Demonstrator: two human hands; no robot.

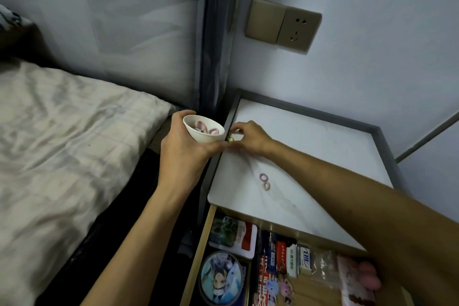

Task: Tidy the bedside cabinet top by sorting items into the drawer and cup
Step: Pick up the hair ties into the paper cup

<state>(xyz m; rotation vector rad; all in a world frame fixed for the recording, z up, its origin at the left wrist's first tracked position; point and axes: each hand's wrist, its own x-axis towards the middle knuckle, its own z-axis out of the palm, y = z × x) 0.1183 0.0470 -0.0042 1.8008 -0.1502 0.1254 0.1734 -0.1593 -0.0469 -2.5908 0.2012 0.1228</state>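
My left hand (pixel 183 146) grips a small white cup (pixel 202 131) from below, holding it in the air just left of the cabinet top (pixel 323 146). Pink and grey hair rings lie inside the cup. My right hand (pixel 248 135) reaches across the top to its left edge, fingertips pinching a small greenish ring (pixel 230 138) right beside the cup. Two more rings, a purple one (pixel 262 177) and a pale one (pixel 266 186), lie near the top's front middle. The drawer (pixel 248 263) below stands pulled out.
The open drawer holds cards, a round printed badge (pixel 221 278), small boxes and packets. A bed with a pale quilt (pixel 62 144) lies to the left. A wall switch and socket (pixel 283 25) sit above the cabinet. A raised grey rim borders the cabinet top.
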